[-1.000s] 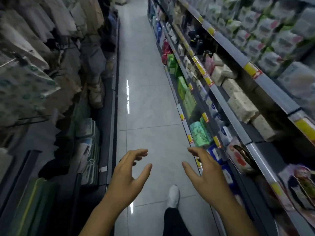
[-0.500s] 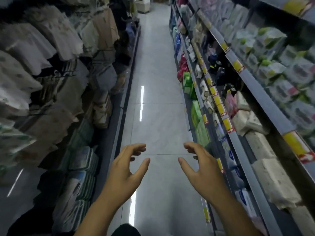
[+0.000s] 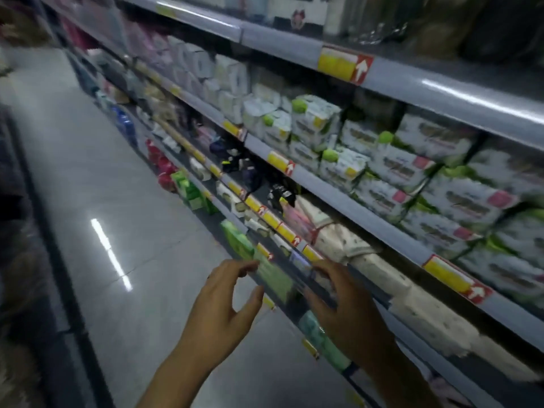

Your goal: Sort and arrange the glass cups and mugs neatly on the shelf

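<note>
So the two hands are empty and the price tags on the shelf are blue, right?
No. The head view shows the left hand and right hand empty, but the price tags on the shelf are yellow, not blue.

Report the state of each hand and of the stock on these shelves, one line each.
Left hand: fingers loosely curled, holds nothing.
Right hand: fingers loosely curled, holds nothing.
White-and-green packs: stacked in rows.
Beige packs: lying in a row.
Top shelf: stocked, contents too blurred to name.
</note>
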The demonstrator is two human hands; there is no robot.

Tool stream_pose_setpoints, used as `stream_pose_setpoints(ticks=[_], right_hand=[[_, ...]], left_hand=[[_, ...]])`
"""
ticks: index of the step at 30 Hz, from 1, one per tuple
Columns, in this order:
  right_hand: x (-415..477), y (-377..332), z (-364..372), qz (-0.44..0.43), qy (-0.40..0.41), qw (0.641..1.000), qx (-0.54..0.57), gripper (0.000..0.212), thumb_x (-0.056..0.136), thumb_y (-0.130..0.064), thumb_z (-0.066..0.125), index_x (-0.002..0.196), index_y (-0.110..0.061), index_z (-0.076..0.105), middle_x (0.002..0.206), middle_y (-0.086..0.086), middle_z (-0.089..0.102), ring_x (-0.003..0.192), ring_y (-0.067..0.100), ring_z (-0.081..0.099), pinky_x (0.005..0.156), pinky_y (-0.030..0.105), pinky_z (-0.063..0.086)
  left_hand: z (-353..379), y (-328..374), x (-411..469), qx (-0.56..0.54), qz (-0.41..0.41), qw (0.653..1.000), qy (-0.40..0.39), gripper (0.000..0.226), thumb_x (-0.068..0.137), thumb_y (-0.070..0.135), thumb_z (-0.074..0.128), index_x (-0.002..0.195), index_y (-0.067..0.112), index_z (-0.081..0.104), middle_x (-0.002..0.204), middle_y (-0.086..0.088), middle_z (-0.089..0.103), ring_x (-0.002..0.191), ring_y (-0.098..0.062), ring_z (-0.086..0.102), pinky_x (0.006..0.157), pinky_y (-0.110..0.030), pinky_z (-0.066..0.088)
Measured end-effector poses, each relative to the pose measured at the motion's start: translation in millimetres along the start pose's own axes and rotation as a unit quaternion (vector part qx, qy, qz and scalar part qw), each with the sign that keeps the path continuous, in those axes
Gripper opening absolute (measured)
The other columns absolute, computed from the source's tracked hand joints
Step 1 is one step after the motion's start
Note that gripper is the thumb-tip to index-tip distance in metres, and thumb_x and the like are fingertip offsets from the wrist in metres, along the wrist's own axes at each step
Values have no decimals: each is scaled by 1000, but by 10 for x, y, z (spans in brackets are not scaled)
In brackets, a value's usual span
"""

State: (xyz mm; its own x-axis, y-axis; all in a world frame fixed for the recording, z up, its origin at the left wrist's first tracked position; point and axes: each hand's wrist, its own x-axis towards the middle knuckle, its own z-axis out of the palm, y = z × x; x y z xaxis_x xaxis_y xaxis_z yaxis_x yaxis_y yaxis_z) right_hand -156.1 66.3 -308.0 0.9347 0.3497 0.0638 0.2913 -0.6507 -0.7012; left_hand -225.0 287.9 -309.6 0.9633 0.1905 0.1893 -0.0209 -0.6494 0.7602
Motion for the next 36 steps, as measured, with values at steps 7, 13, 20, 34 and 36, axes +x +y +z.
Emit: stream_pose_setpoints(ticks=[7,13,20,34,36], right_hand=[[513,-120,-532,11,150,988,-21,40,95,-48,63,132,-38,52,125,-25,52,114,-8,47,98,17,43],[925,-409,-1281,-69,259,962,-54,38,94,-38,66,129,-33,55,121,-23,54,111,-8,52,93,9,43],[1399,-885,-1983,-151,345,923,-75,38,91,-33,69,127,-26,60,118,-20,57,109,-9,53,94,6,42],[2743,-1253,-2501,-65,397,903,-150,36,92,-33,69,126,-29,57,123,-13,58,110,3,56,94,23,48],[2911,-1241,-2554,-42,388,902,-183,37,92,-36,68,126,-29,56,125,-11,58,111,8,57,94,34,51]], left_hand=[[193,440,1209,-62,129,987,-73,35,98,43,59,133,37,55,125,25,56,120,3,55,94,-21,47],[184,1103,1940,-99,209,971,-52,37,96,46,59,132,37,56,128,26,56,120,3,54,93,-19,46],[-130,1796,2739,-104,346,932,21,35,99,35,63,131,23,59,125,12,62,117,-5,60,94,-23,50],[-373,2133,4290,-59,379,917,104,42,94,32,65,133,25,52,128,1,48,100,-19,59,79,-44,57],[-380,2162,4374,2,396,914,94,43,94,38,62,134,27,49,133,2,45,96,-21,60,70,-45,57]])
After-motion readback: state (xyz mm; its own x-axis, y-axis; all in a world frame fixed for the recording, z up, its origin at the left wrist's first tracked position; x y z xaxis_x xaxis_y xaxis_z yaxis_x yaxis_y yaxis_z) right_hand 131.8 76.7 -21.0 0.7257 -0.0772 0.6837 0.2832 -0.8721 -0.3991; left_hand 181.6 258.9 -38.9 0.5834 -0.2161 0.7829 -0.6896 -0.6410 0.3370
